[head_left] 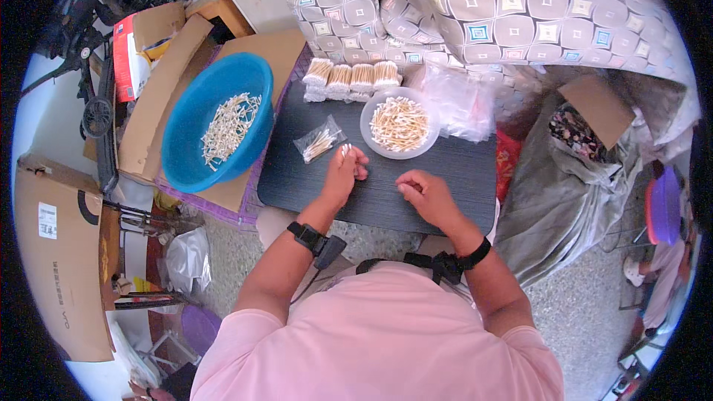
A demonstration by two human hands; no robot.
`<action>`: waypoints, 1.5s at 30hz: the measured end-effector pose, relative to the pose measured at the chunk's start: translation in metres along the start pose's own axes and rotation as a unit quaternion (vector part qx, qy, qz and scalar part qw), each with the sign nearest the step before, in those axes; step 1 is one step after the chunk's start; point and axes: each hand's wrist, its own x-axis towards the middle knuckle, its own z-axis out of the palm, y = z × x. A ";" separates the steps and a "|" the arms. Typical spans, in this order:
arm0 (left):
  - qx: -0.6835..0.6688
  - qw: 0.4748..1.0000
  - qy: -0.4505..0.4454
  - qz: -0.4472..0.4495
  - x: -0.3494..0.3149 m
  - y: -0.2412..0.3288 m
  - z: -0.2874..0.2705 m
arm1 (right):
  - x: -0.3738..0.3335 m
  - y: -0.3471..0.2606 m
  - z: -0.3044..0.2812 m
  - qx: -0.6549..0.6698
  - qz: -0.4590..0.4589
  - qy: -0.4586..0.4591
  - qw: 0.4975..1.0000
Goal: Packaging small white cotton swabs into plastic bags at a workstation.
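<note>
My left hand [344, 174] is closed round a few cotton swabs [346, 149], their white tips poking up past the fingers. Just beyond it, a small clear plastic bag [319, 139] with several swabs inside lies on the dark table [312, 186]. My right hand [427, 194] is held over the table near its front edge, with fingers curled; whatever they may hold is hidden. Past both hands stands a round translucent bowl [366, 136] heaped with loose cotton swabs [399, 123].
Bundled swab packs [353, 78] line the table's far edge, beside a stack of clear bags [464, 104]. At left, a blue basin [178, 134] holding swabs rests on cardboard [286, 48]. Patterned bedding [520, 15] rises behind; a grey sack [553, 193] stands right.
</note>
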 end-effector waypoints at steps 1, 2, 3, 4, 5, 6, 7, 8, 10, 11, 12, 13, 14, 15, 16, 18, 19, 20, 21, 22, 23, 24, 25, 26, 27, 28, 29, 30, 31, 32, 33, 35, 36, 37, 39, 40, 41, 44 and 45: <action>-0.001 1.000 0.002 -0.003 0.006 -0.002 -0.009 | 0.002 0.000 -0.001 0.003 0.003 0.003 1.000; 0.130 0.990 0.014 0.059 0.012 -0.002 -0.016 | 0.006 0.000 -0.002 0.003 0.005 0.001 1.000; 0.258 0.959 0.026 0.118 0.017 -0.002 -0.021 | 0.010 -0.001 -0.004 -0.020 -0.006 0.010 1.000; 0.290 0.942 0.033 0.165 0.019 -0.005 -0.024 | 0.014 -0.002 -0.007 -0.044 -0.018 0.018 0.999; 0.289 0.943 0.033 0.163 0.020 -0.004 -0.022 | 0.019 -0.001 -0.010 -0.045 -0.016 0.018 0.999; 0.313 0.934 0.021 0.172 0.019 -0.004 -0.020 | 0.024 -0.001 -0.014 -0.069 -0.035 0.035 0.996; 0.337 0.924 0.010 0.181 0.019 -0.004 -0.018 | 0.030 -0.002 -0.018 -0.094 -0.055 0.052 0.993; 0.336 0.924 0.013 0.181 0.019 -0.008 -0.019 | 0.037 -0.005 -0.022 -0.095 -0.057 0.049 0.993; 0.364 0.901 0.028 0.235 0.018 -0.015 -0.021 | 0.054 -0.014 -0.030 -0.096 -0.081 0.082 0.989; 0.363 0.901 0.030 0.235 0.017 -0.015 -0.021 | 0.063 -0.018 -0.034 -0.097 -0.083 0.080 0.989; 0.352 0.906 0.031 0.233 0.016 -0.016 -0.021 | 0.073 -0.022 -0.038 -0.100 -0.088 0.083 0.988; 0.341 0.911 0.032 0.231 0.016 -0.015 -0.021 | 0.083 -0.024 -0.041 -0.102 -0.093 0.086 0.987; 0.340 0.911 0.033 0.231 0.014 -0.011 -0.019 | 0.092 -0.020 -0.044 -0.117 -0.108 0.088 0.983; 0.362 0.906 0.023 0.220 0.012 -0.004 -0.016 | 0.100 -0.017 -0.046 -0.118 -0.109 0.086 0.983; 0.382 0.900 0.013 0.209 0.011 -0.001 -0.014 | 0.107 -0.015 -0.047 -0.154 -0.116 0.079 0.978; 0.379 0.903 0.016 0.204 0.011 -0.002 -0.015 | 0.123 -0.009 -0.048 -0.224 -0.120 0.056 0.966; 0.376 0.905 0.015 0.197 0.011 -0.002 -0.016 | 0.129 -0.006 -0.047 -0.224 -0.121 0.055 0.965; 0.376 0.905 0.017 0.197 0.011 -0.003 -0.016 | 0.134 -0.004 -0.045 -0.248 -0.121 0.041 0.960; 0.375 0.906 0.016 0.197 0.012 -0.004 -0.016 | 0.139 -0.002 -0.043 -0.272 -0.120 0.028 0.954; 0.375 0.906 0.014 0.198 0.012 -0.004 -0.016 | 0.143 0.000 -0.041 -0.271 -0.121 0.026 0.955; 0.375 0.906 0.016 0.196 0.013 -0.005 -0.016 | 0.147 0.001 -0.038 -0.292 -0.113 0.021 0.950; 0.364 0.907 0.019 0.212 0.013 -0.006 -0.016 | 0.149 0.002 -0.035 -0.312 -0.104 0.015 0.944; 0.352 0.907 0.023 0.229 0.014 -0.007 -0.016 | 0.151 0.003 -0.034 -0.311 -0.104 0.013 0.945; 0.353 0.907 0.025 0.228 0.014 -0.008 -0.016 | 0.153 0.003 -0.033 -0.315 -0.100 0.007 0.944; 0.358 0.903 0.026 0.238 0.015 -0.009 -0.017 | 0.155 0.003 -0.032 -0.319 -0.095 0.001 0.943; 0.362 0.898 0.027 0.248 0.015 -0.009 -0.017 | 0.157 0.003 -0.030 -0.318 -0.096 -0.001 0.943; 0.362 0.898 0.027 0.247 0.015 -0.008 -0.017 | 0.158 0.005 -0.029 -0.321 -0.091 0.002 0.943; 0.361 0.905 0.021 0.227 0.014 -0.007 -0.017 | 0.159 0.006 -0.029 -0.324 -0.087 0.005 0.942; 0.359 0.910 0.015 0.206 0.013 -0.005 -0.016 | 0.159 0.008 -0.028 -0.324 -0.087 0.004 0.942; 0.358 0.910 0.016 0.207 0.013 -0.006 -0.016 | 0.160 0.009 -0.028 -0.329 -0.094 0.009 0.940; 0.364 0.906 0.017 0.215 0.014 -0.006 -0.016 | 0.161 0.009 -0.028 -0.334 -0.101 0.015 0.937; 0.369 0.902 0.019 0.225 0.014 -0.006 -0.015 | 0.160 0.009 -0.028 -0.334 -0.106 0.022 0.936; 0.366 0.903 0.020 0.223 0.013 -0.006 -0.014 | 0.158 0.009 -0.029 -0.335 -0.109 0.029 0.936; 0.362 0.905 0.021 0.221 0.013 -0.005 -0.013 | 0.155 0.008 -0.031 -0.336 -0.110 0.030 0.935; 0.363 0.906 0.025 0.218 0.013 -0.009 -0.015 | 0.148 0.002 -0.034 -0.333 -0.109 0.049 0.935; 0.364 0.906 0.028 0.213 0.013 -0.010 -0.016 | 0.143 -0.001 -0.035 -0.334 -0.111 0.051 0.935; 0.362 0.906 0.027 0.216 0.013 -0.011 -0.015 | 0.138 -0.003 -0.038 -0.332 -0.100 0.071 0.935; 0.365 0.908 0.026 0.203 0.013 -0.014 -0.015 | 0.117 -0.004 -0.047 -0.318 -0.084 0.107 0.938; 0.364 0.906 0.030 0.213 0.014 -0.015 -0.015 | 0.110 -0.003 -0.049 -0.302 -0.080 0.119 0.942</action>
